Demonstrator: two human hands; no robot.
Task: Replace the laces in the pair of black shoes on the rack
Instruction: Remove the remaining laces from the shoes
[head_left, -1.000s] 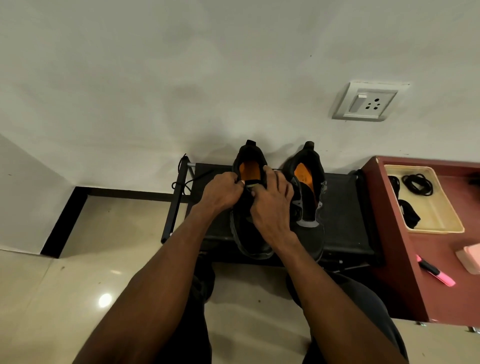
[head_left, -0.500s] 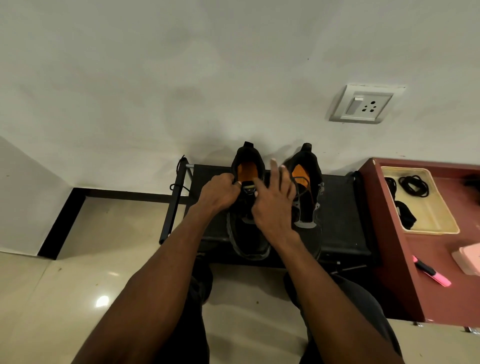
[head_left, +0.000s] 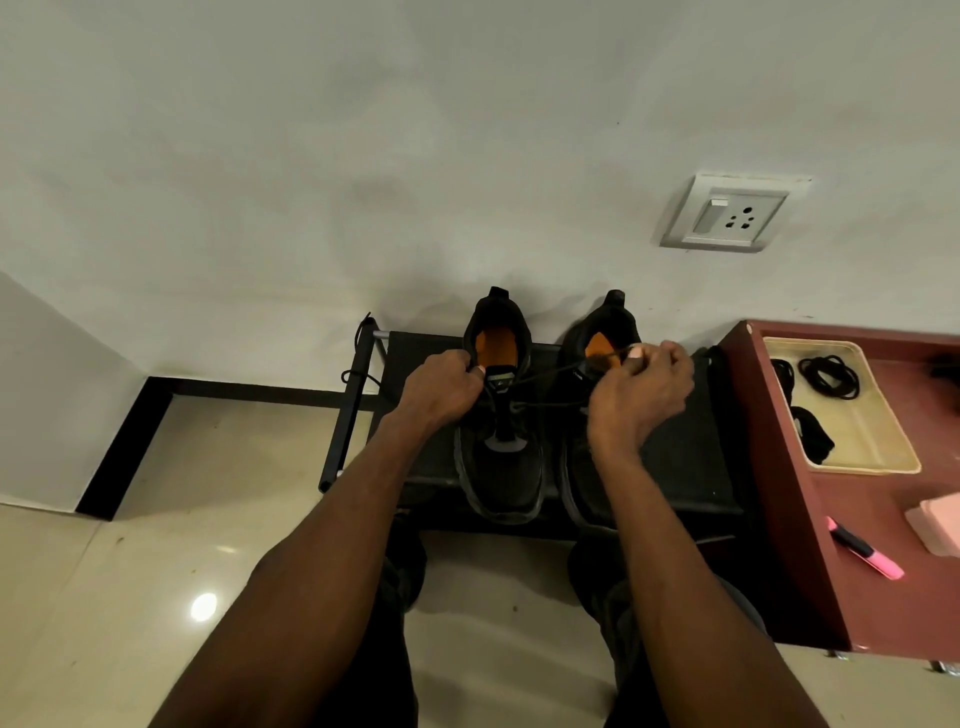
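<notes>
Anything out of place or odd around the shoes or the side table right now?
Nothing damaged or spilled. The only loose item is a black cord hanging on the rack post at the left. The right hand pulls a lace sideways out of the left shoe, as expected; the left hand steadies it.

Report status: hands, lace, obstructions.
Left hand grips left shoe at the tongue. Right hand pinches black lace, drawn taut sideways over right shoe. Nothing in the way.

Off-white wall (head_left: 363, 156) with a socket plate (head_left: 727, 215) upper right; below it, glossy beige tiled floor (head_left: 156, 597), black skirting (head_left: 130, 436), perhaps a ceiling-lamp glare.
</notes>
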